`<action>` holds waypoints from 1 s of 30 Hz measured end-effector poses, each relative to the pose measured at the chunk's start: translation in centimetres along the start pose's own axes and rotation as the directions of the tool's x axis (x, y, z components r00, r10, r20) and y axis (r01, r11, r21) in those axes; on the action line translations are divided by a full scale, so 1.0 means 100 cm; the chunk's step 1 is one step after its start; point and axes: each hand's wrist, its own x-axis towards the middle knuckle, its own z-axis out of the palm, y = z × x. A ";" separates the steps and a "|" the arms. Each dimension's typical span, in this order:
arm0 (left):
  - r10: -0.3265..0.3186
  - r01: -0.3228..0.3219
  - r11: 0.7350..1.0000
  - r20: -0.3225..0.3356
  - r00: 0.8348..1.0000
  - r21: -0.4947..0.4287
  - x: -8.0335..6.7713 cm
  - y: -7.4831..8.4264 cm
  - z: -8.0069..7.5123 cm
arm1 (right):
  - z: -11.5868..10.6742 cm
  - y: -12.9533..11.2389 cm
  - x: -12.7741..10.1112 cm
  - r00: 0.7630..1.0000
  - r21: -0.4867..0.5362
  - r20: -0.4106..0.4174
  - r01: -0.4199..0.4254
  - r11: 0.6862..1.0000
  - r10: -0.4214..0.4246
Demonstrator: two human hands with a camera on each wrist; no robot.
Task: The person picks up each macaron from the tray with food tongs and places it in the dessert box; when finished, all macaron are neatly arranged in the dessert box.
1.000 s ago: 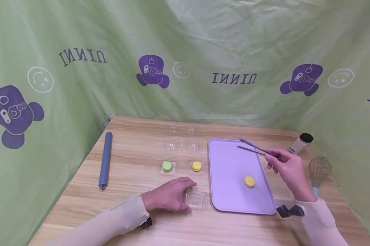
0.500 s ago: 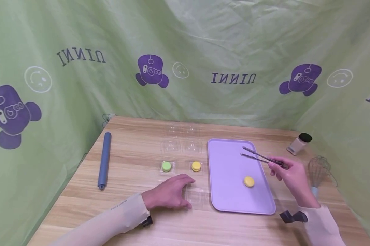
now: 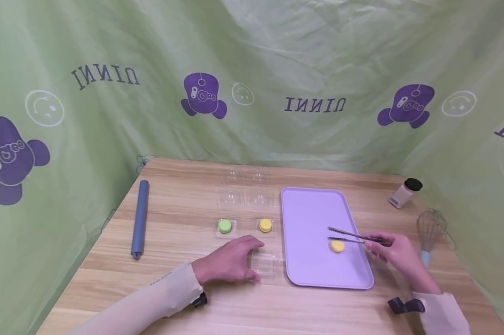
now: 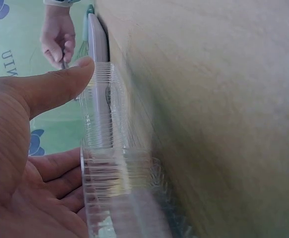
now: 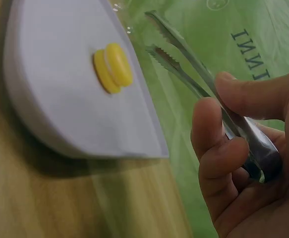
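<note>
My right hand (image 3: 398, 256) holds metal tongs (image 5: 203, 84); their two serrated arms are spread apart with nothing between them. In the head view the tong tips overlap the view of a yellow macaron (image 5: 113, 68) lying on a lilac tray (image 3: 310, 270). My left hand (image 3: 228, 261) spans a clear plastic box (image 3: 263, 266) left of the tray, thumb at the near side and fingers at the far side. The box's ribbed wall (image 4: 97, 111) shows beside the thumb. Behind that hand, a green macaron (image 3: 224, 226) and another yellow macaron (image 3: 265, 225) sit in clear compartments.
Clear domed lids (image 3: 231, 197) stand farther back. A blue rolling pin (image 3: 140, 216) lies on the left of the wooden table (image 3: 172, 195). To the tray's right are a black-lidded jar (image 3: 404, 193), lying tilted, and a whisk (image 3: 430, 230). Green cloth surrounds the table.
My right hand has lowered the tongs from the tray's back part toward the yellow macaron on it. The left hand stays at the clear box.
</note>
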 end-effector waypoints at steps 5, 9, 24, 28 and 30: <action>-0.008 0.008 1.000 0.002 1.000 -0.014 -0.001 0.000 -0.001 | 0.000 0.007 -0.003 1.000 -0.024 0.021 0.011 1.000 -0.010; -0.015 0.016 1.000 0.006 1.000 -0.014 -0.001 0.000 -0.001 | -0.002 0.011 -0.005 0.999 -0.054 0.038 -0.019 0.998 0.021; -0.007 0.007 1.000 0.000 1.000 -0.004 -0.001 0.000 -0.002 | -0.005 0.020 -0.010 0.998 -0.108 0.061 -0.017 0.994 0.024; 0.001 -0.001 1.000 -0.009 1.000 0.002 -0.002 0.000 -0.002 | -0.006 0.021 -0.011 0.996 -0.141 0.094 0.000 0.990 0.013; 0.003 -0.003 1.000 -0.013 1.000 0.004 -0.002 0.000 -0.002 | -0.006 0.020 -0.011 0.995 -0.143 0.099 -0.001 0.990 0.015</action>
